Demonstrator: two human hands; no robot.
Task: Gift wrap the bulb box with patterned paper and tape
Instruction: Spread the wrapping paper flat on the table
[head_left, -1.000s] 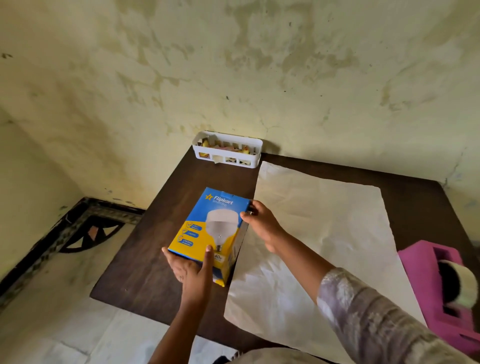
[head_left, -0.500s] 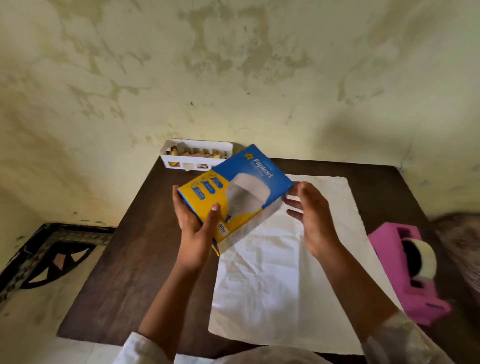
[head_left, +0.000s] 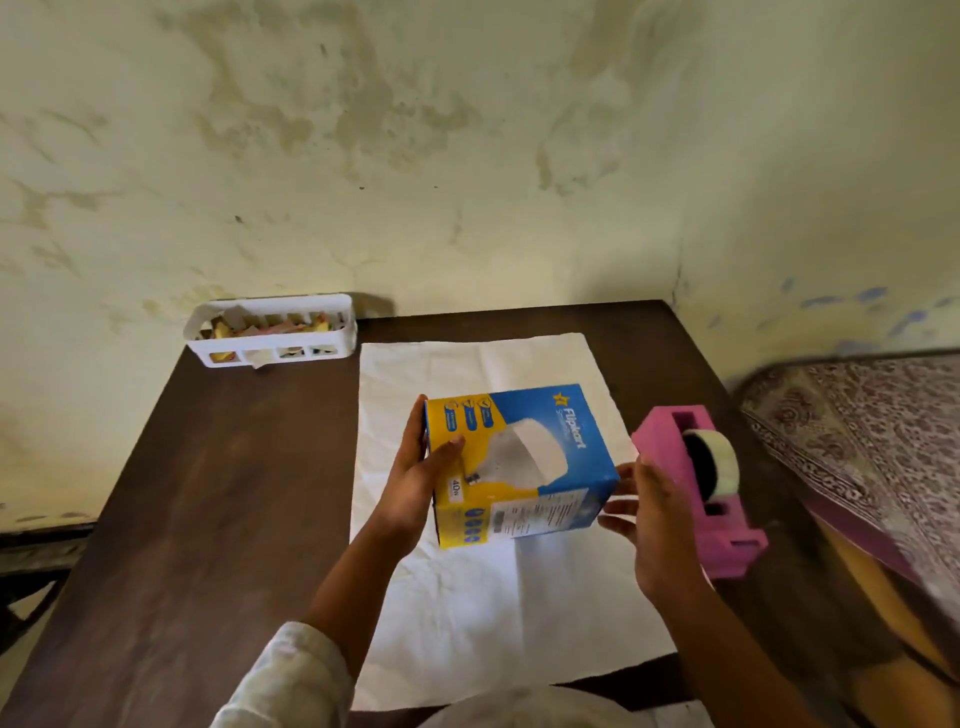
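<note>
Head view: the bulb box (head_left: 519, 462), blue and yellow with a bulb printed on it, is held in the middle of the frame above the sheet of white paper (head_left: 467, 613) spread on the dark wooden table (head_left: 208, 519). Whether its underside touches the paper cannot be told. Its long axis runs roughly left to right across the frame, tilted a little, with the yellow end toward the left and the blue end toward the right; the printed bulb's wide head points right.

The left hand (head_left: 415, 483) grips the yellow end, thumb curled over the top face and fingers behind the end. The right hand (head_left: 649, 519) is at the blue end, fingers spread and nearly straight, their tips touching the box's lower right corner.

A pink tape dispenser (head_left: 717, 514) holding a roll of tape (head_left: 719, 465) stands just right of the paper. In the upper left of the table, against the stained wall (head_left: 467, 156), a white slotted basket (head_left: 270, 348) holds small yellow and pale scraps, too small to identify. Patterned fabric (head_left: 872, 447) lies at the right edge.
</note>
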